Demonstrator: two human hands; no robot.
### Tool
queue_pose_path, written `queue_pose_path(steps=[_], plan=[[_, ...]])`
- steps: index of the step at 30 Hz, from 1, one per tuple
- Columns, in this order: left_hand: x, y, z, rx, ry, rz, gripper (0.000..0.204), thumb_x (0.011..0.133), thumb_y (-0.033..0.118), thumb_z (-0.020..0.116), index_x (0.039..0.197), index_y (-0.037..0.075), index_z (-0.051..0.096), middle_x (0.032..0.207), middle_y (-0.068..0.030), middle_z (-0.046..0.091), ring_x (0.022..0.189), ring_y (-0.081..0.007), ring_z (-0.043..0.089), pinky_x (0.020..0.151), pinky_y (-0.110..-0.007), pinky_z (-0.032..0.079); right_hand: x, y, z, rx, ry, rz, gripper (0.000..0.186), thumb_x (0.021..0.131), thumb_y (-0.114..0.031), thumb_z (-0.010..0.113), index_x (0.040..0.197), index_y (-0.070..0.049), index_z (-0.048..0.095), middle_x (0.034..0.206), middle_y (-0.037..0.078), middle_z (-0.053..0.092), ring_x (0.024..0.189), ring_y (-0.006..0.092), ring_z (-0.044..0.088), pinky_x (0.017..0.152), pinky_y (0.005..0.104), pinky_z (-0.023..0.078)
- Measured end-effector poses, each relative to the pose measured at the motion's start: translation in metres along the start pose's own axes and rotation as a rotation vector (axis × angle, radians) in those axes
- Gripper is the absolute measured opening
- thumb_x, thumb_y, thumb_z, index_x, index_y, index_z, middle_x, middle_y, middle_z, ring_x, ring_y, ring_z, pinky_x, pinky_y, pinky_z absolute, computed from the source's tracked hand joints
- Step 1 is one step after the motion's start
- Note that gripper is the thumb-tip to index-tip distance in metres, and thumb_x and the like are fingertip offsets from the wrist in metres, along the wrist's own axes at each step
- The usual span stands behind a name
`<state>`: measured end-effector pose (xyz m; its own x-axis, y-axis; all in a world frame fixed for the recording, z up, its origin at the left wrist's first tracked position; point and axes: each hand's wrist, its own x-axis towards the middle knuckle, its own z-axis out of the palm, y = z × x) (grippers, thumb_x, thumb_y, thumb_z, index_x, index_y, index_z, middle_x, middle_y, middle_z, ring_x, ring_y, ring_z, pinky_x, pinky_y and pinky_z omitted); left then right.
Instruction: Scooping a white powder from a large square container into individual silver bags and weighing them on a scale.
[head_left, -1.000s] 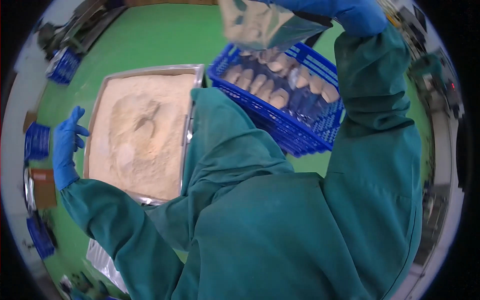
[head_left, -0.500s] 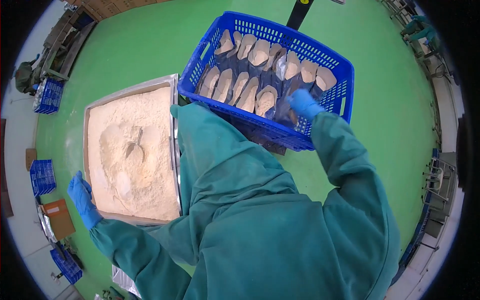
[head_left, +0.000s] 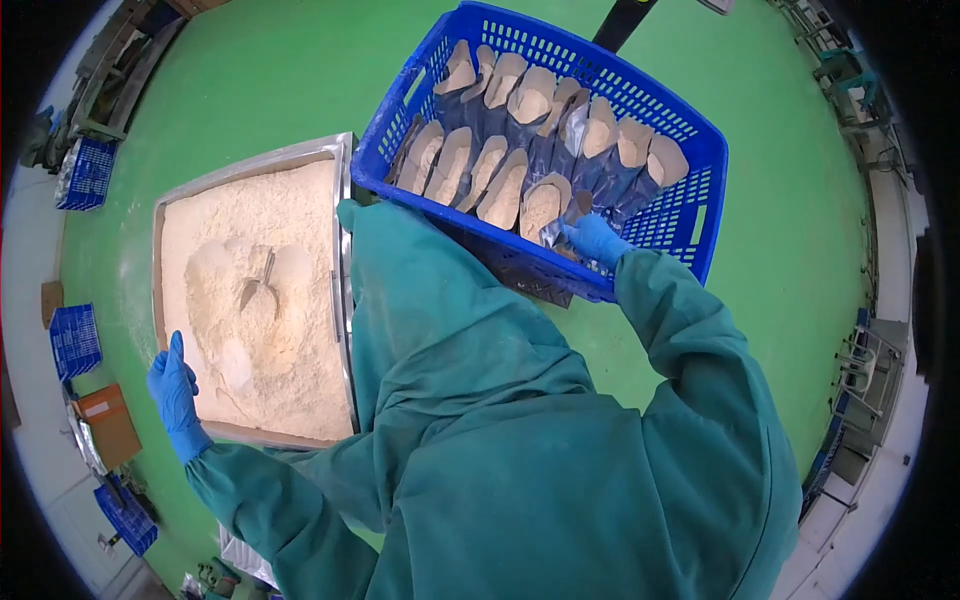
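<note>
In the head view, a metal tray to the left holds pale powder, with a scoop lying in its hollowed middle. Far right of it, a blue basket carries two rows of open-topped bags, pale powder showing in their mouths. The gloved right hand is inside the basket's near wall, its fingers against a bag toward the right end of the near row; whether they pinch it, I cannot tell. The left hand, fingers loosely apart and holding nothing visible, is by the tray's near left corner.

A second ago the right hand held a bag raised over the basket's far side; since half a second ago it has moved closer to the near wall. The scoop has stayed in the powder.
</note>
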<state>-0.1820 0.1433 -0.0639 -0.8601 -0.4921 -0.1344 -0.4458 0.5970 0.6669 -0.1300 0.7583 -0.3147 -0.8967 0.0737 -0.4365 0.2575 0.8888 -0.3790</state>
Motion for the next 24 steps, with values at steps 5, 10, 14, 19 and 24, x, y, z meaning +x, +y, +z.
queue_pose_path(steps=[5,10,14,19,24], plan=[[-0.001,-0.019,-0.024,-0.001,-0.018,0.014,0.041,0.078,0.04,0.058,0.055,0.01,0.041,0.046,-0.0007,0.042,0.038,-0.0068,0.037,0.037,-0.021,0.03,-0.028,-0.015,-0.072,0.387,0.287,0.2,0.063,0.082,-0.057,0.033,0.08,0.001,0.059,0.066,0.011,0.058,0.059,0.0248,0.056,0.06,0.0345,0.045],[-0.045,0.023,0.009,-0.343,0.122,0.433,0.041,0.092,0.034,0.029,0.113,0.002,0.043,0.109,-0.0117,0.049,0.1,-0.0174,0.047,0.087,-0.029,0.037,-0.047,-0.133,-0.117,1.618,0.154,-0.259,0.037,0.086,-0.039,0.043,0.093,-0.004,0.051,0.081,0.007,0.053,0.073,0.015,0.052,0.068,0.0297,0.043],[-0.122,0.086,0.09,-0.484,0.093,0.817,0.061,0.07,-0.001,0.04,0.129,0.002,0.028,0.129,-0.01,0.036,0.121,-0.0224,0.031,0.103,-0.032,0.017,-0.051,-0.343,-0.083,2.155,-0.892,-0.416,0.042,0.085,-0.041,0.039,0.082,-0.003,0.056,0.077,0.008,0.058,0.076,0.0191,0.053,0.069,0.0328,0.042],[-0.098,0.062,0.063,0.375,0.361,0.832,0.054,0.077,0.013,0.054,0.126,0.003,0.034,0.126,-0.0142,0.037,0.121,-0.0239,0.03,0.1,-0.036,0.024,-0.08,-0.417,-0.079,1.907,-1.109,-0.59,0.07,0.08,-0.061,0.032,0.113,-0.001,0.044,0.111,0.015,0.05,0.097,0.0251,0.052,0.084,0.0365,0.04],[-0.117,-0.128,-0.077,-0.519,0.477,-0.181,0.03,0.082,0.021,0.055,0.098,-0.003,0.048,0.096,-0.0119,0.047,0.085,-0.0181,0.05,0.064,-0.029,0.045,-0.047,-0.22,-0.116,1.324,-0.011,-0.312,0.039,0.086,-0.035,0.044,0.107,-0.002,0.047,0.096,0.006,0.053,0.084,0.0149,0.053,0.071,0.0259,0.043]])
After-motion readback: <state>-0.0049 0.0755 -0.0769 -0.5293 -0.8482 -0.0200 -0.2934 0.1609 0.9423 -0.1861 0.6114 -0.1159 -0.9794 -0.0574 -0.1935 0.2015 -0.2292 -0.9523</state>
